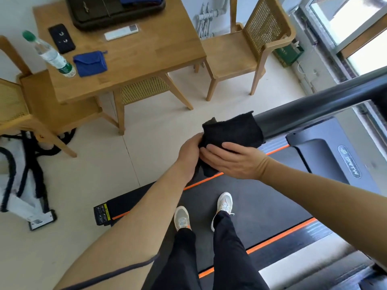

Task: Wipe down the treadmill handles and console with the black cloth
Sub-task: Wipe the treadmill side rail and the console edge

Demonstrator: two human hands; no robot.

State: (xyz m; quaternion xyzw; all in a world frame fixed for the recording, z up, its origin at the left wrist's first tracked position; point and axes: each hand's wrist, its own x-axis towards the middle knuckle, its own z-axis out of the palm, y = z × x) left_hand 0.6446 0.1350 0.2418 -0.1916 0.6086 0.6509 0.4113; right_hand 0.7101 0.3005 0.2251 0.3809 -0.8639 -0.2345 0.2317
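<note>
The black cloth [231, 130] is draped over the near end of the treadmill's dark left handle [314, 109], which runs up and to the right. My left hand [189, 155] grips the cloth's lower left part from below. My right hand [234, 159] lies across the cloth's lower edge, fingers pointing left, pressing it against the left hand. The handle's tip is hidden under the cloth. The console is out of view.
I stand on the treadmill belt [257, 208] with orange side stripes. To the left, a wooden table [134, 59] bears a water bottle [52, 55], a blue pouch and a remote. Wooden chairs [247, 51] flank it. A window is at right.
</note>
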